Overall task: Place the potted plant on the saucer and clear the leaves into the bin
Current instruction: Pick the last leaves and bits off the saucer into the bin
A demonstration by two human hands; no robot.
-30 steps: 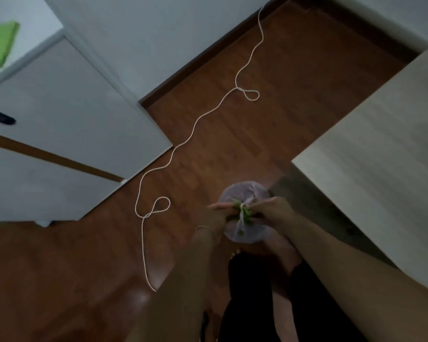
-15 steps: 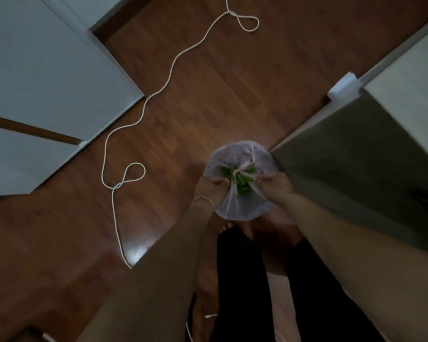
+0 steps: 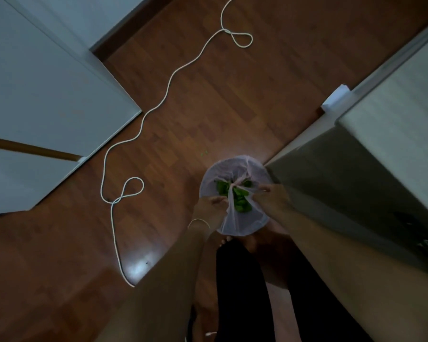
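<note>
A small round bin (image 3: 235, 169) lined with a pale translucent bag stands on the wooden floor by my feet. Green leaves (image 3: 239, 199) lie inside the bag. My left hand (image 3: 211, 209) pinches the bag's edge on the left side. My right hand (image 3: 269, 196) pinches the bag's edge on the right, pulling it apart from the left. The potted plant and the saucer are not in view.
A white cord (image 3: 158, 112) snakes across the floor from the top to the lower left. White cabinet doors (image 3: 47, 90) fill the left side. A grey table (image 3: 393, 134) stands at the right, touching the bin's side. My dark trouser legs (image 3: 240, 292) are below.
The camera has tilted down and closer to the bin. My hands, held together over the bin a second ago, have spread apart with the bag's edges, showing the leaves inside.
</note>
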